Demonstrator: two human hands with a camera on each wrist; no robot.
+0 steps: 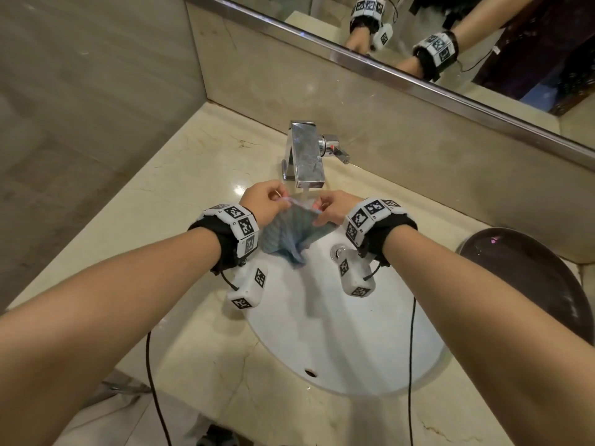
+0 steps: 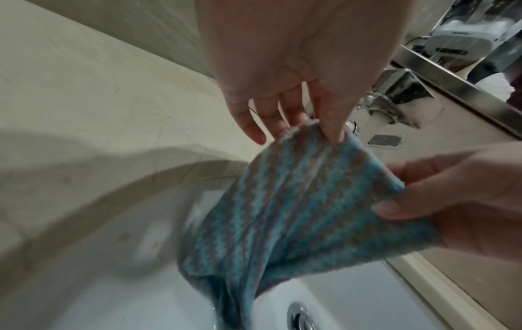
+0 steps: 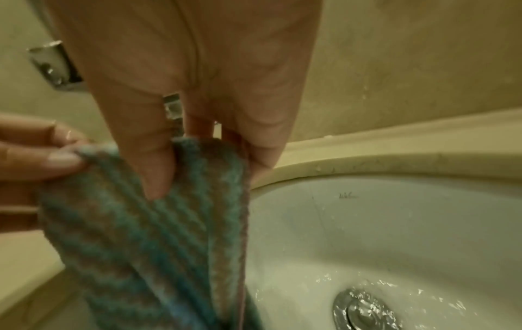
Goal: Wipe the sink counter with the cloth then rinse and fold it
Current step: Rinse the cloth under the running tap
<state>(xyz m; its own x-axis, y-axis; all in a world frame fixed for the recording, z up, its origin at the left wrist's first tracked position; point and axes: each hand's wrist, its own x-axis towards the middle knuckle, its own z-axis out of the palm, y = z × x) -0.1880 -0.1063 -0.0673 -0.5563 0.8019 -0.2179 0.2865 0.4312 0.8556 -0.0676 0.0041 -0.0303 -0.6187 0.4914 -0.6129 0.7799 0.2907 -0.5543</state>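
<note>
Right wrist: basin [image 3: 395,223] script illegible; fingers [image 3: 152,169] pinch cloth [image 3: 147,245].

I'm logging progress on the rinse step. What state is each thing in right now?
Cloth: unfolded, hanging over the basin under the tap.
Tap: running.
Left hand: pinching the cloth's top edge.
Right hand: pinching the cloth's top edge.
Basin: wet.
Drain plug: water over it; position unclear.
</note>
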